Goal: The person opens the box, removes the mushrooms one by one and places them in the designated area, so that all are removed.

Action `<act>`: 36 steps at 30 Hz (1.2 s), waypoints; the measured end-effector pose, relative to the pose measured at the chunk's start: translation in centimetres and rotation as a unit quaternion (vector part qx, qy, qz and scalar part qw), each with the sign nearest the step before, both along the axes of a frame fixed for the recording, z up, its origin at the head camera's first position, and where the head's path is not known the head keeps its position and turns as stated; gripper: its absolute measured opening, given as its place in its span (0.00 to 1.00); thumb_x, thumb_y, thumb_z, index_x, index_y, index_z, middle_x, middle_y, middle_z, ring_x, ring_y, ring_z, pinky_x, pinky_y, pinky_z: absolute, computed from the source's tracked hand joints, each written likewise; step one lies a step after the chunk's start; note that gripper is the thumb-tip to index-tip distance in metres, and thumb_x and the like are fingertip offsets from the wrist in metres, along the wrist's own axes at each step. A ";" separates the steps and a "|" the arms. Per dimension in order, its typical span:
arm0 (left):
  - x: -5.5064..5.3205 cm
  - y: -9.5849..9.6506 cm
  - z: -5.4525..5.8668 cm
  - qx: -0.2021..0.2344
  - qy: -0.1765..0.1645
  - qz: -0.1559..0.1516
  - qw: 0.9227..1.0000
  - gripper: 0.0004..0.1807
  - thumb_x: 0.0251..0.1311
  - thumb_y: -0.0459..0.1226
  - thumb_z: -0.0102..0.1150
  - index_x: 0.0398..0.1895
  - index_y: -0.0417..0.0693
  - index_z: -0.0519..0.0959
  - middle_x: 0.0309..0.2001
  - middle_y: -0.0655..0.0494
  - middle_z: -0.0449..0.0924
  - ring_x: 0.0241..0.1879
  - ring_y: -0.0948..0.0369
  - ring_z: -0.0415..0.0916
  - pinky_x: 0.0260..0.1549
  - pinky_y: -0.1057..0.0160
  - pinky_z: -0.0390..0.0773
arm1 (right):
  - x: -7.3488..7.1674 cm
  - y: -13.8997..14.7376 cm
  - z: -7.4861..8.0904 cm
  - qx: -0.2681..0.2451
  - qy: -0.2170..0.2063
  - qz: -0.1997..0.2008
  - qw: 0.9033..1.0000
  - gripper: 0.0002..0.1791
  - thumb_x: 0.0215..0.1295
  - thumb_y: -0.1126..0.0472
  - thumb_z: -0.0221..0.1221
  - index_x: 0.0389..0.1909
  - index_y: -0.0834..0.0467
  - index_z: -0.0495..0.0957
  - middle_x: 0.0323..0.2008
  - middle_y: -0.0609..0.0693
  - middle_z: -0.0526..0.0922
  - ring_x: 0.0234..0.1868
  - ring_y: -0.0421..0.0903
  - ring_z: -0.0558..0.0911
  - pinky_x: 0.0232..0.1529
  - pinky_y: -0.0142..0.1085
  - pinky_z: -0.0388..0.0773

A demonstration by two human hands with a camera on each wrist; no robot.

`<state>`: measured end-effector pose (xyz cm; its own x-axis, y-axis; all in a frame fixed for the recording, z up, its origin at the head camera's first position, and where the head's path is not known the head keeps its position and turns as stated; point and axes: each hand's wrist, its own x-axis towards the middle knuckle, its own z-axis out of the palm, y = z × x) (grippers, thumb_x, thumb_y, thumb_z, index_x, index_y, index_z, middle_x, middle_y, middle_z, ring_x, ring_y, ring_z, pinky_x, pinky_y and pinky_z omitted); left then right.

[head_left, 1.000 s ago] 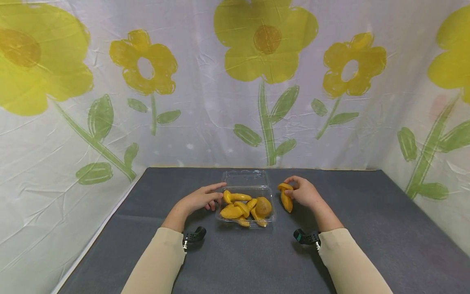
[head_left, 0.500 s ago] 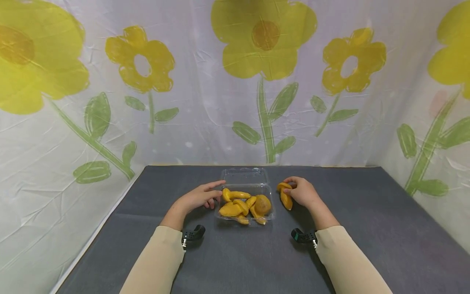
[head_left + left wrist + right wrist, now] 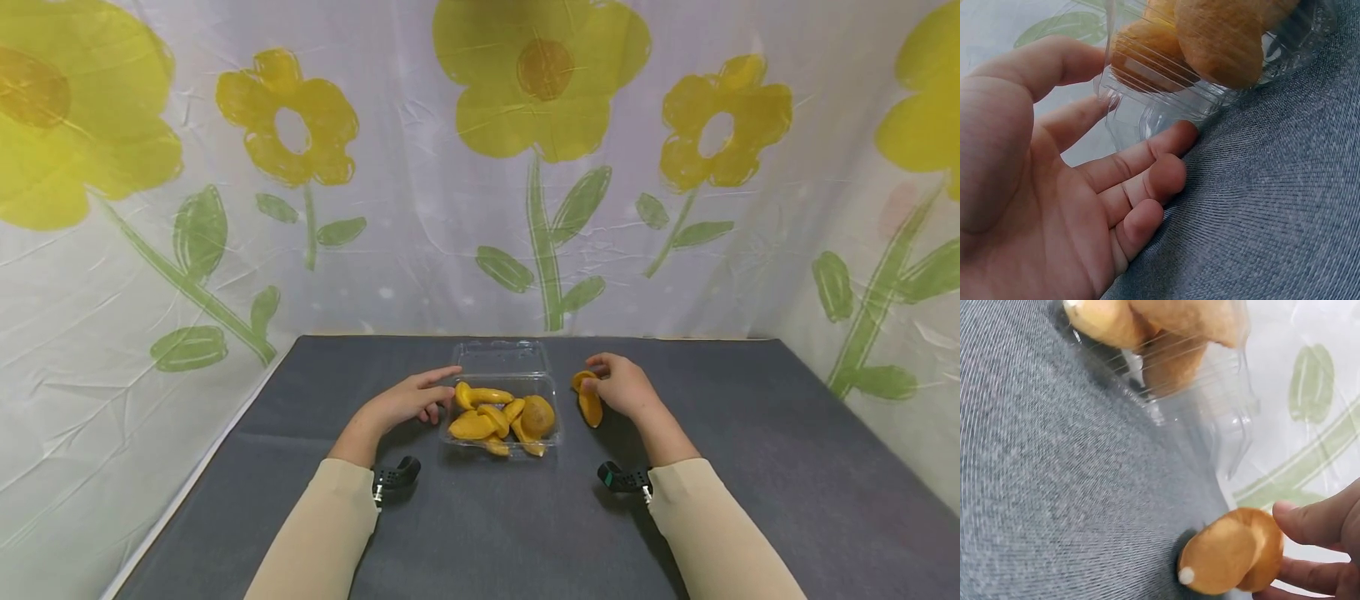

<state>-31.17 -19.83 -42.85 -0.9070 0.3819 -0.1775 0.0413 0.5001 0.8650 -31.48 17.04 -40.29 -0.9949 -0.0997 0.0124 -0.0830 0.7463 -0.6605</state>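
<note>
A clear plastic clamshell box [image 3: 555, 385] holds several yellow mushrooms [image 3: 472, 427] in its base, its lid [image 3: 501, 358] folded back behind. At the box's left wall is my left hand [image 3: 401, 404], thumb and index finger stretched out to the plastic and the other fingers loosely bent, as the left wrist view shows. To the right of the box, my right hand [image 3: 624, 387] pinches a single yellow mushroom [image 3: 591, 408] by its cap between thumb and fingers. In the right wrist view this mushroom [image 3: 1219, 553] points its pale stem tip toward the dark cloth.
Dark grey cloth [image 3: 480, 533] covers the table, with its far edge just behind the lid. A white curtain [image 3: 405, 208] printed with yellow flowers hangs at the back and sides. Each wrist wears a black band-mounted device [image 3: 399, 473].
My right hand and its mushroom have shifted slightly to the right of the box. The left hand stays at the box's left wall. The head view has tilted a little.
</note>
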 end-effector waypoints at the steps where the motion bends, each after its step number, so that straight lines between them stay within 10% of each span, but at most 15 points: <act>1: 0.0 0.0 0.0 -0.001 0.000 0.001 1.000 0.32 0.78 0.47 0.53 0.82 0.62 0.59 0.46 0.51 0.81 0.36 0.53 0.78 0.39 0.57 0.74 | 0.0 0.0 0.1 0.002 0.002 0.000 1.000 0.24 0.75 0.60 0.61 0.67 0.66 0.74 0.60 0.67 0.78 0.56 0.63 0.80 0.52 0.53 0.78; 36: 0.1 -0.1 0.0 0.005 0.004 -0.002 1.000 0.32 0.78 0.46 0.53 0.81 0.60 0.60 0.46 0.49 0.81 0.34 0.54 0.76 0.37 0.58 0.73 | 4.5 -5.7 4.3 0.043 0.025 0.195 0.980 0.29 0.65 0.66 0.69 0.67 0.59 0.76 0.64 0.57 0.77 0.65 0.62 0.74 0.60 0.56 0.72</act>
<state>-31.11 -19.90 -42.88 -0.9068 0.3872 -0.1668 0.0500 0.4915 0.8694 -26.96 11.31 -36.00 -0.8795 -0.4746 0.0348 -0.4029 0.7037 -0.5852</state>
